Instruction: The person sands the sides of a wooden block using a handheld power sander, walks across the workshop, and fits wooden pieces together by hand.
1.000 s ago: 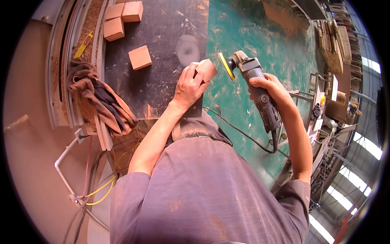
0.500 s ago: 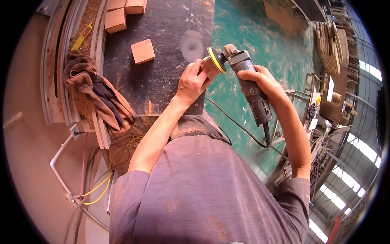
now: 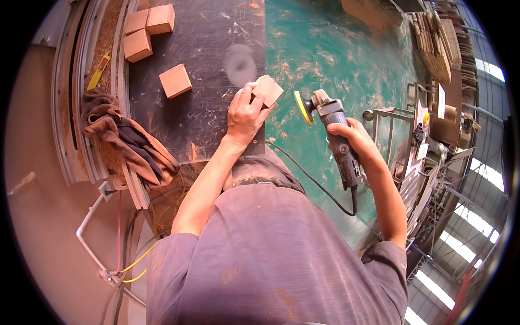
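Note:
My left hand [image 3: 246, 115] is closed around a small wooden block [image 3: 268, 91] at the right edge of the dark worktable [image 3: 200, 122]. In my right hand [image 3: 352, 136] is an angle sander [image 3: 340, 140], gripped by its body, with a yellow-edged round pad [image 3: 304, 108]. The pad faces the block across a gap and does not touch it. A single wooden block [image 3: 175, 81] lies on the table to the left of my left hand. Beyond it, several more blocks [image 3: 137, 45] sit close together at the far left.
A brown rag [image 3: 130, 138] hangs over the rail along the table's left side, near a yellow tool [image 3: 99, 70] lying in sawdust. The sander's black cord [image 3: 319, 184] loops over the green floor [image 3: 303, 65]. Metal frames and stacked boards [image 3: 433, 46] stand at the right.
The sander has moved right and down, away from the block it was against. The block in my left hand is turned, showing a broad face. The whole view has shifted slightly.

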Action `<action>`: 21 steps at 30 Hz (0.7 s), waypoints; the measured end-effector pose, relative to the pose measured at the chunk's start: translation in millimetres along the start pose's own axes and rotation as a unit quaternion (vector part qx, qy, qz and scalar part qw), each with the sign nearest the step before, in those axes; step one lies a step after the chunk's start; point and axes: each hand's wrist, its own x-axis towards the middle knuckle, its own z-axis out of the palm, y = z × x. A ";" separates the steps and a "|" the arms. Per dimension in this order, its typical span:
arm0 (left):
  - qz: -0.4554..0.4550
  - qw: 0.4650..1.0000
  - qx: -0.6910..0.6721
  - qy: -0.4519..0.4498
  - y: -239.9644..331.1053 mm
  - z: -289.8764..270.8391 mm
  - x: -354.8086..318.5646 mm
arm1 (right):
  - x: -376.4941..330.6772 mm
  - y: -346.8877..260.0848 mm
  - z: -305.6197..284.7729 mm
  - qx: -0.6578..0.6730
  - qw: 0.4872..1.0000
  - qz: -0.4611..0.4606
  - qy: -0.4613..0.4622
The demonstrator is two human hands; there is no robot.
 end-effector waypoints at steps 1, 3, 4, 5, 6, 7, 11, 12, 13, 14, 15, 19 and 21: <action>-0.010 0.999 0.030 -0.004 5.0 -4.5 -0.4 | -2.4 6.2 -4.4 0.029 1.000 0.002 0.003; -0.017 0.998 0.062 -0.010 10.9 -9.5 -4.6 | -7.8 14.0 -11.0 0.054 0.998 -0.006 0.020; -0.043 0.997 0.063 -0.017 12.1 -9.8 -8.4 | -9.7 16.9 -14.5 0.075 0.996 -0.013 0.036; -0.070 0.995 0.063 -0.025 13.1 -10.0 -12.1 | -10.7 20.4 -20.0 0.086 0.996 -0.020 0.024; -0.097 0.993 0.064 -0.032 15.2 -11.4 -14.0 | -11.1 23.4 -24.2 0.089 0.996 -0.023 0.019; -0.118 0.989 0.052 -0.077 16.9 -13.1 -15.2 | -12.6 24.0 -25.7 0.093 0.995 -0.025 0.021; -0.008 0.992 0.095 -0.086 24.8 -35.9 5.5 | -14.2 27.8 -28.2 0.106 0.994 -0.024 0.027; -0.006 0.992 0.096 -0.087 18.0 -41.6 13.6 | -13.3 26.9 -28.1 0.108 0.994 -0.025 0.026; 0.068 0.987 0.062 -0.129 7.1 -44.9 22.2 | -12.1 26.7 -27.4 0.104 0.994 -0.027 0.021; 0.141 0.975 0.027 -0.170 -3.1 -46.1 30.4 | -10.9 25.9 -26.3 0.100 0.994 -0.029 0.017; 0.165 0.969 -0.020 -0.185 -11.2 -44.6 37.4 | -9.6 23.6 -25.0 0.100 0.994 -0.029 0.017; 0.180 0.961 -0.069 -0.199 -26.4 -47.8 45.8 | -6.2 7.3 -15.0 0.076 0.996 -0.036 0.008; 0.119 0.980 -0.039 -0.152 -21.1 -41.6 29.8 | -1.0 0.3 -11.7 0.069 0.997 -0.042 0.009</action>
